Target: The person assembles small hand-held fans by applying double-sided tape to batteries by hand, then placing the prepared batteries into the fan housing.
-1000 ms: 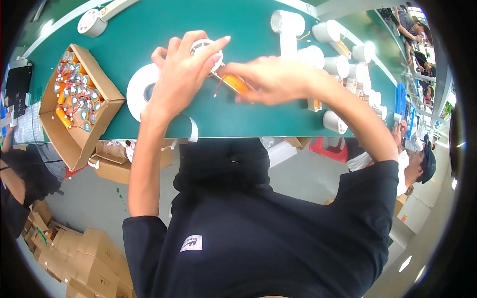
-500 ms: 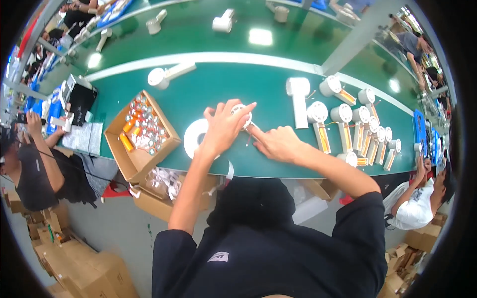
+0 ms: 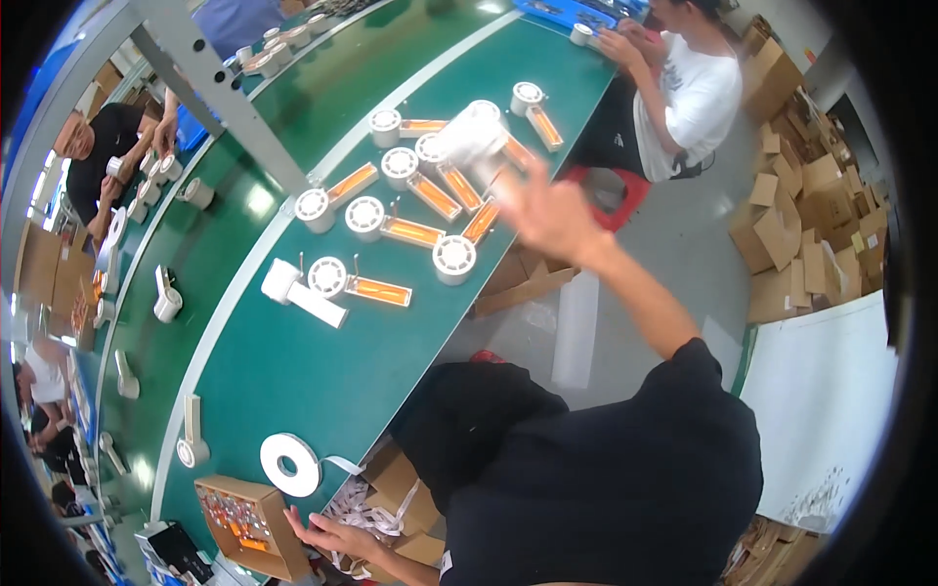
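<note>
My right hand (image 3: 559, 217), smeared by motion, is closed on the handle of a white handheld fan (image 3: 473, 137), which is blurred too. It hangs over the far end of a group of open fan bodies, including one fan body (image 3: 453, 256) close to the table edge. Orange cylindrical cells (image 3: 379, 291) show inside their handles. My left hand (image 3: 337, 537) is empty, fingers apart, beside a cardboard box (image 3: 279, 527) of orange cells with pale ends. Above that hand lies a roll of white tape (image 3: 309, 477), its loose end over the table edge.
A white fan body (image 3: 315, 305) lies handle down nearest the roll, another (image 3: 191, 430) near the pale rail. Below the edge sits a carton of white strips (image 3: 391, 508). A metal post (image 3: 225, 103) rises at the far side. A co-worker (image 3: 684, 93) sits by a red stool (image 3: 618, 195).
The view has swung to the right. My right hand has carried the fan from in front of me to the group; my left hand has let go and moved down beside the box.
</note>
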A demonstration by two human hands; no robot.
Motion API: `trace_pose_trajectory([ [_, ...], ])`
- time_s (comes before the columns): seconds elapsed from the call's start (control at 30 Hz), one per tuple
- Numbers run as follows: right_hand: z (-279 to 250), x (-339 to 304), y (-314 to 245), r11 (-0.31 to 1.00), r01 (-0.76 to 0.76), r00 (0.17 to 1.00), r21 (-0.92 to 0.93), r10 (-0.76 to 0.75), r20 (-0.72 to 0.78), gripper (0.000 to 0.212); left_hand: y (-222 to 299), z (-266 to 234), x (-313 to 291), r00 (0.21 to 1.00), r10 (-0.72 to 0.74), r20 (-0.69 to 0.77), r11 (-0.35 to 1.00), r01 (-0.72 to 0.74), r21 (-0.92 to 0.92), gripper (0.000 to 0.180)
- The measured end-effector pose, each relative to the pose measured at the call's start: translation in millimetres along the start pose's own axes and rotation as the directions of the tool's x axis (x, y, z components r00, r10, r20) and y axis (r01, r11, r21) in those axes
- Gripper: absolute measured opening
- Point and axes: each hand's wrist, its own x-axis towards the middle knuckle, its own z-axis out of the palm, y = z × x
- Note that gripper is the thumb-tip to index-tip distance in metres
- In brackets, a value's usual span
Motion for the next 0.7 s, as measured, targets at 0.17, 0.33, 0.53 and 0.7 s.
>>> trace_pose_trajectory([
  [0.17,29,36,143,0.832,-0.555,0.822,-0.022,0.544,-0.172,0.061,20,-7,22,0.999,0.014,0.03,0.996,-0.017,0.093,0.042],
  [0.33,52,46,231,0.807,-0.581,0.813,-0.108,0.569,-0.122,0.054,60,17,98,0.922,0.314,0.226,0.945,-0.326,0.017,0.029],
  [0.53,75,74,215,0.81,-0.576,0.803,-0.111,0.586,0.108,0.056,60,94,224,0.928,0.254,0.272,0.967,-0.25,-0.048,0.03],
  [0.7,77,63,239,0.865,-0.488,0.873,0.118,0.482,0.079,0.057,24,216,331,0.969,0.188,0.162,0.954,-0.219,0.204,0.076],
])
